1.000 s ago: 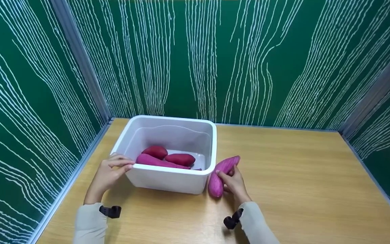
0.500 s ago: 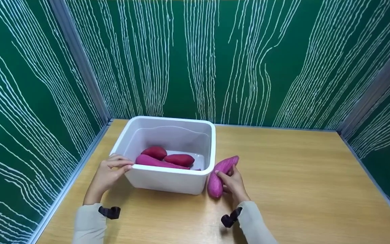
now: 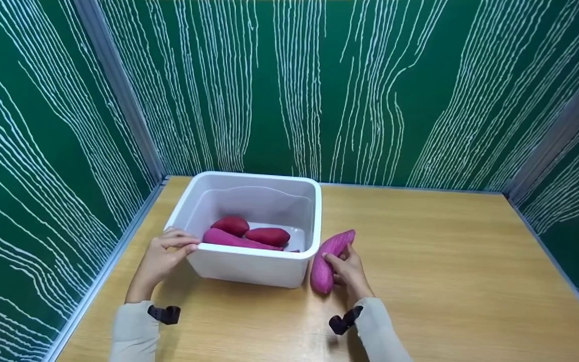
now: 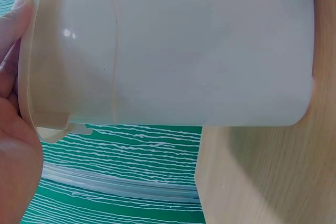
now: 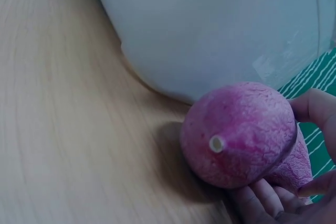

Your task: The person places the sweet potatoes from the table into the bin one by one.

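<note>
My left hand (image 3: 165, 257) grips the front left corner of a white plastic bin (image 3: 249, 269), thumb and fingers over its rim. In the left wrist view the bin's wall (image 4: 199, 51) fills most of the picture. A long purple sweet potato (image 3: 330, 261) lies just right of the bin, slanting away from me. My right hand (image 3: 351, 271) holds it, thumb on top and fingers around its far side and underneath. The right wrist view shows the sweet potato's rounded end (image 5: 239, 135) close to the table, beside the bin's wall.
Inside the bin lie two dark red sweet potatoes (image 3: 268, 236) and a longer purple-pink one (image 3: 239, 240), partly hidden by the front rim. The wooden table (image 3: 445, 271) extends to the right. Green walls (image 3: 264, 100) with white wavy lines enclose it at the back and sides.
</note>
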Available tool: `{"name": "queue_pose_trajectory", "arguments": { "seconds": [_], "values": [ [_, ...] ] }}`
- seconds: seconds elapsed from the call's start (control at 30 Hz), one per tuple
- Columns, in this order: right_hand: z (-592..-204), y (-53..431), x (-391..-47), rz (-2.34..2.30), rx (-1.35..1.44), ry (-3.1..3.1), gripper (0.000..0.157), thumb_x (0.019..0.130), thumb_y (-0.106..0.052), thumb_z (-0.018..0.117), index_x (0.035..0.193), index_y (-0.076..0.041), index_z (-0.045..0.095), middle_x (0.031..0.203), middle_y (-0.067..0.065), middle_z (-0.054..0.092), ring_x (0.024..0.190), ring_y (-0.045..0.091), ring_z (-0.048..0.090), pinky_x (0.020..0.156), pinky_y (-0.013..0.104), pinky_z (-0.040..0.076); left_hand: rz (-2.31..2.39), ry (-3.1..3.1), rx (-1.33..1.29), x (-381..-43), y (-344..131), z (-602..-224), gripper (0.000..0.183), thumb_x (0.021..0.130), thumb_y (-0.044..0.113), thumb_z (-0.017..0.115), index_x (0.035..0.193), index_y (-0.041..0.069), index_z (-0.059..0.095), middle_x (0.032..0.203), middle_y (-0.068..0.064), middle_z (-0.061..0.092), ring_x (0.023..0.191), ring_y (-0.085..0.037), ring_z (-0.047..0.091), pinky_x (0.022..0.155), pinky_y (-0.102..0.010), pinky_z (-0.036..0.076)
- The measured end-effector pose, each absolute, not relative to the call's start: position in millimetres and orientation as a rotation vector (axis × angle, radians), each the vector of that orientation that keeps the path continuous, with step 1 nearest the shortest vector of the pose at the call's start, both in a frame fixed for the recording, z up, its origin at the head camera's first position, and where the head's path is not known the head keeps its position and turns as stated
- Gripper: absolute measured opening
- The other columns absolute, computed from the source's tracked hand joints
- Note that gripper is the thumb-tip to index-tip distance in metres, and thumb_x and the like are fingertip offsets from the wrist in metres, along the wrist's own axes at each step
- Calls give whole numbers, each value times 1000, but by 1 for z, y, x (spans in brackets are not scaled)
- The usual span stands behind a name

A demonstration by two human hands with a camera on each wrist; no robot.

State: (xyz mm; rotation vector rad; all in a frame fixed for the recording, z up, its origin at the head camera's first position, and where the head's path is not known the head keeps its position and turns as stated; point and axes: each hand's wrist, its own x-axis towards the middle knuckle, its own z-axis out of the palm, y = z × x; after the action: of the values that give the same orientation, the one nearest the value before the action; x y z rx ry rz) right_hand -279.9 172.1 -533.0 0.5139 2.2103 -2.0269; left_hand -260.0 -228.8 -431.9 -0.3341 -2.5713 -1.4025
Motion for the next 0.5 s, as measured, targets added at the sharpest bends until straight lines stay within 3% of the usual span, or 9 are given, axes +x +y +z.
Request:
{"name": "queue_pose_trajectory", "arguments": {
  "seconds": [0.1, 0.33, 0.5],
  "values": [
    [-533, 173, -280, -2043, 504, 2196, 88, 89, -19, 65, 153, 0, 8, 142, 31, 40, 112, 37, 58, 86, 39, 54, -1384, -2575, -330, -260, -228, -432, 15, 83, 14, 75, 97, 12, 78, 102, -7, 70, 102, -15, 54, 99, -47, 43],
    [-533, 174, -281, -2083, 490, 2173, 86, 87, -17, 65, 152, 1, 12, 145, 29, 38, 106, 29, 60, 78, 35, 56, -1367, -2518, -378, -261, -228, -433, 13, 80, 9, 77, 93, 9, 78, 98, -6, 71, 95, -6, 56, 91, -31, 43],
    [-533, 178, -281, -2057, 494, 2144, 88, 88, -19, 64, 153, 0, 7, 152, 27, 28, 123, 38, 51, 87, 37, 54, -1405, -2544, -336, -260, -229, -433, 14, 81, 10, 76, 95, 8, 78, 101, -8, 71, 99, -11, 54, 100, -45, 40]
  ]
}}
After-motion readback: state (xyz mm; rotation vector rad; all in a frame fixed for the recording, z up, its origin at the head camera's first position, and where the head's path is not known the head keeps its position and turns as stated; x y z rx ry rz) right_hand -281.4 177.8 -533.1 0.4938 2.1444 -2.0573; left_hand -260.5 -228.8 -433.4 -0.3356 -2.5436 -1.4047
